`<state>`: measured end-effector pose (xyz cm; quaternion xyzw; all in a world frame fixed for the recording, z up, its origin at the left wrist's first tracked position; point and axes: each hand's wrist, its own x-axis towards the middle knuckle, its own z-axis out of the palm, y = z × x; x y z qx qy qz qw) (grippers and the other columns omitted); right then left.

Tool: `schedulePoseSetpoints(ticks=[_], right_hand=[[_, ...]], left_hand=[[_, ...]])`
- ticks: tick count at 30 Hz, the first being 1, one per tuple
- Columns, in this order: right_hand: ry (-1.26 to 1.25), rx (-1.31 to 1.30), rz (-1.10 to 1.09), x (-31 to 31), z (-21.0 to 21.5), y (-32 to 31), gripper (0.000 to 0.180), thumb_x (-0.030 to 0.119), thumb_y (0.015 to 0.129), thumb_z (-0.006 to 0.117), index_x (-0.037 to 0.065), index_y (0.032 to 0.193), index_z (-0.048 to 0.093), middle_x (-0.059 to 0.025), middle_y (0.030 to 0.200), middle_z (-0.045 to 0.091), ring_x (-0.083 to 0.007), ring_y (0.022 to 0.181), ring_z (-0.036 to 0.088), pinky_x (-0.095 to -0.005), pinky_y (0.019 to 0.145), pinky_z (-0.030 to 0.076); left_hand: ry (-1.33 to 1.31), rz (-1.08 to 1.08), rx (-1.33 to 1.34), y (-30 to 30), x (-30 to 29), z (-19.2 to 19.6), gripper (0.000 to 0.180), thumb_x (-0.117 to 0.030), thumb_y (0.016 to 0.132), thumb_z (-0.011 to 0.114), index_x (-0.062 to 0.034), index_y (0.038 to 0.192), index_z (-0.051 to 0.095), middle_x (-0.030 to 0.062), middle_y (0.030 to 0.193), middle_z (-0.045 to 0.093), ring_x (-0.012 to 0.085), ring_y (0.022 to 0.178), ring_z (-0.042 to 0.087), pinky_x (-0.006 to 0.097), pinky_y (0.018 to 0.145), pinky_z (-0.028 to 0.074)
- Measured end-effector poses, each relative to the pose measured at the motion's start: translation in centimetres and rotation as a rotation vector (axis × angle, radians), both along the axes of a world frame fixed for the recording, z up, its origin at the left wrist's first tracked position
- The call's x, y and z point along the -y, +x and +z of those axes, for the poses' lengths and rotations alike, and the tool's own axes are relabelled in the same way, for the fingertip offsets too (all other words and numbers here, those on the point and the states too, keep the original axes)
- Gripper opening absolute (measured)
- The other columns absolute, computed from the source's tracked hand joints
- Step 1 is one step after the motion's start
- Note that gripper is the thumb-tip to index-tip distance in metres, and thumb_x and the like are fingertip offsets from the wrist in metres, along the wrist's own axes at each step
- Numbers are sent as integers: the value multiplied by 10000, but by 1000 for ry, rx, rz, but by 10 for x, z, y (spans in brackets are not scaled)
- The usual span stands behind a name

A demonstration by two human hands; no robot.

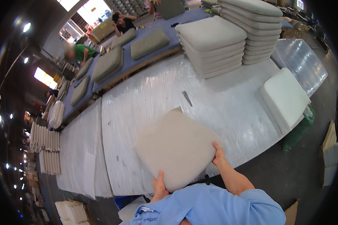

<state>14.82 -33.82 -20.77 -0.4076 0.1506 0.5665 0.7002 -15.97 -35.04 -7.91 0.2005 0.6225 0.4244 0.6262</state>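
Note:
I hold a square beige seat cushion [176, 147] in both hands, tilted over the near edge of a plastic-wrapped white table [146, 97]. My left hand [159, 187] grips its near lower corner. My right hand [218, 154] grips its right edge. Light blue sleeves cover my arms. A small grey tool [186, 98] lies on the table beyond the cushion.
Two stacks of beige cushions [214, 47] [257, 30] stand at the table's far side. A bare white foam block [285, 98] lies at the right end. Grey-green cushions [149, 44] lie on a blue table behind, where other people work. Foam pieces [45, 141] stack at left.

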Motion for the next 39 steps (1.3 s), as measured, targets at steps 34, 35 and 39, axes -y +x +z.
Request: schedulePoseSetpoints(ticks=[34,35,39], right_hand=[[582,874,508,-87,220,-76,702,197,1077,414,-41,1663,110,-194,1743,139,-300,1615,126,-386,1295,126],[586,823,482,-91,220,-78,693,204,1085,417,-40,1662,122,-195,1739,154,-299,1611,141,-384,1293,134],[517,866,478,-69,220,-89,682,215,1099,440,-32,1662,146,-202,1717,218,-295,1590,205,-383,1283,171]], left_hand=[[791,-664,112,91,-113,105,777,-200,1069,482,-67,1699,47,141,1748,146,239,1600,158,362,1283,139],[789,-663,94,90,-112,105,791,-178,1056,491,-70,1700,45,143,1748,146,242,1601,158,365,1283,139],[751,-669,73,82,-88,114,816,-122,1025,523,-63,1696,63,157,1756,86,274,1620,75,393,1293,98]])
